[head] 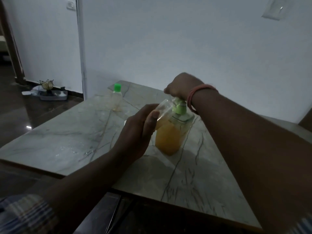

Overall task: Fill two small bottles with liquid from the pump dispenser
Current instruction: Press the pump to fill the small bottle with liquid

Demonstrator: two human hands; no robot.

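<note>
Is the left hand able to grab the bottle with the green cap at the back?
Probably not right now: the left hand holds a small clear bottle at the pump dispenser. The way over the marble table to the green-capped bottle looks free.

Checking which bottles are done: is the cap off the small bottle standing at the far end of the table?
No, the small bottle at the far end wears its green cap.
</note>
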